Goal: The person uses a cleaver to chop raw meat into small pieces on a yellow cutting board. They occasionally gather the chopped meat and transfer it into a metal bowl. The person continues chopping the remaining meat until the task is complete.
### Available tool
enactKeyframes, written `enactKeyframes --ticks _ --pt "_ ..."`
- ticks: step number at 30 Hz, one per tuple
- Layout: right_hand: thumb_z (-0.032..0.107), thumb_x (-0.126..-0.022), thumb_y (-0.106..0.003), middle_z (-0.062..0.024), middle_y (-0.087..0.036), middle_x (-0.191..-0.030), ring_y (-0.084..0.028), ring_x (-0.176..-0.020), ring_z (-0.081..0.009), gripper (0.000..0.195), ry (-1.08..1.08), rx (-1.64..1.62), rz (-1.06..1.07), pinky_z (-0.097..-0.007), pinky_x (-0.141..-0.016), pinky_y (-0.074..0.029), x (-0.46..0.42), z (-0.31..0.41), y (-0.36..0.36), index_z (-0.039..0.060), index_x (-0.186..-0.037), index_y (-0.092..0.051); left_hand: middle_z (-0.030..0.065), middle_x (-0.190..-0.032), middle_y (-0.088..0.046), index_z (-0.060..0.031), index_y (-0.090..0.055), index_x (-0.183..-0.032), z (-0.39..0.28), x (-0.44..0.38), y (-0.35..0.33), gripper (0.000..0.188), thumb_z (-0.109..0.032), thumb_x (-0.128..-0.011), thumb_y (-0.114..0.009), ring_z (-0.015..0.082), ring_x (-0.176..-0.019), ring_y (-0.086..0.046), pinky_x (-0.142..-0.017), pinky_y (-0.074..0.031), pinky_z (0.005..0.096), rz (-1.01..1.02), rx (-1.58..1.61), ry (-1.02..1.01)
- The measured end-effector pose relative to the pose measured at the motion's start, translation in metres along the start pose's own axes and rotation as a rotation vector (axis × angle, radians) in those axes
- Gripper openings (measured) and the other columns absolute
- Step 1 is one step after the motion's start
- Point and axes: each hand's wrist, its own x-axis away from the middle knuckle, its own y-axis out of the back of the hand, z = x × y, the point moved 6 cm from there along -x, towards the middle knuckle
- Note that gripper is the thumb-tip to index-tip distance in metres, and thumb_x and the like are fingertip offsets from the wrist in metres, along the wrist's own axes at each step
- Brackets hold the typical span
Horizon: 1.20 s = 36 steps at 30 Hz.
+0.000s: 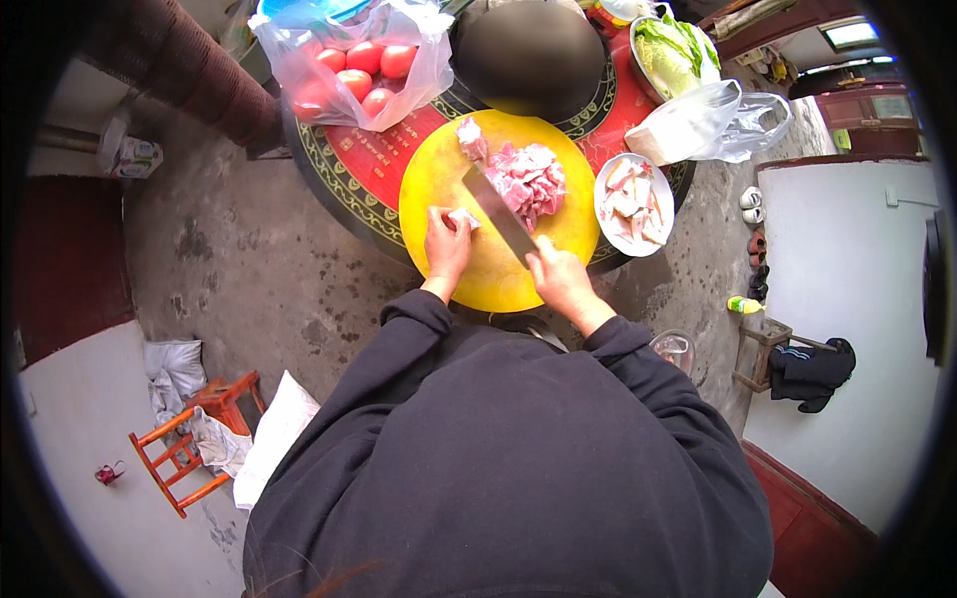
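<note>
A round yellow cutting board (478, 288) lies on the table before me. My right hand (559, 278) grips the handle of a broad cleaver (499, 217), whose blade slants up and to the left across the board. On the left of the blade, my left hand (448, 243) pinches a small pale piece of meat (465, 218) against the board. A heap of sliced raw pink meat (528, 179) sits just beyond the blade, to its right. Near the board's far edge lies a separate chunk of meat (471, 139).
The round red table (374, 161) also bears a plastic bag of tomatoes (364, 56), a white plate of pale meat strips (634, 205), a white plastic bag (688, 123) and a bowl with leafy cabbage (677, 56). A wooden chair (179, 463) stands behind me at left.
</note>
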Motion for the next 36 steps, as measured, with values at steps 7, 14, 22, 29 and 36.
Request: enactKeyframes --ticks 7,14,22,29,36 --pt "0.015 -0.081 -0.048 -0.0173 -0.057 -0.058 -0.059 -0.055 -0.0356 0.016 0.070 0.191 0.116 -0.0464 -0.051 -0.046 0.011 0.015 -0.018 0.0014 -0.090 -0.045 0.0082 -0.070 -0.054 -0.0024 -0.046 -0.087 0.000 -0.001 0.002 0.023 -0.019 -0.081 -0.061 0.0184 -0.061 -0.053 -0.060 -0.045 0.0299 0.027 0.016 0.056" --pt "0.006 -0.076 -0.048 -0.0206 -0.057 -0.060 -0.058 -0.057 -0.0386 0.016 0.114 0.079 0.036 -0.0481 -0.054 -0.046 -0.025 0.033 -0.038 -0.0023 -0.089 -0.043 0.0140 -0.071 -0.053 -0.0016 -0.044 -0.083 -0.003 0.001 -0.001 0.024 -0.020 -0.079 -0.059 0.0286 -0.064 -0.054 -0.062 -0.044 0.0367 0.017 -0.029 0.028" --pt "0.005 -0.072 -0.051 -0.0204 -0.060 -0.065 -0.061 -0.057 -0.0350 0.022 0.050 0.149 0.137 -0.0468 -0.055 -0.049 -0.012 0.020 -0.048 -0.0047 -0.091 -0.045 0.0180 -0.079 -0.053 -0.0010 -0.043 -0.086 0.000 -0.001 -0.002 0.024 -0.019 -0.079 -0.057 0.0356 -0.073 -0.053 -0.066 -0.043 0.0403 0.010 -0.078 -0.003" --pt "0.006 -0.072 -0.052 -0.0206 -0.061 -0.066 -0.061 -0.059 -0.0355 0.027 0.002 0.190 0.133 -0.0454 -0.056 -0.049 -0.028 0.022 -0.065 -0.0061 -0.095 -0.045 0.0207 -0.086 -0.055 -0.0001 -0.044 -0.092 -0.003 -0.001 -0.006 0.026 -0.019 -0.079 -0.056 0.0392 -0.082 -0.054 -0.071 -0.043 0.0430 0.068 -0.114 -0.050" --pt "0.019 -0.084 -0.051 -0.0114 -0.052 -0.056 -0.048 -0.039 -0.0199 0.028 -0.256 -0.641 0.106 -0.0333 -0.040 -0.042 -0.038 -0.055 -0.056 0.0010 -0.106 -0.048 0.0091 -0.080 -0.057 -0.0027 -0.047 -0.094 -0.002 0.000 0.002 0.023 -0.016 -0.081 -0.061 0.0200 -0.070 -0.056 -0.067 -0.046 0.0316 0.049 -0.055 -0.032"
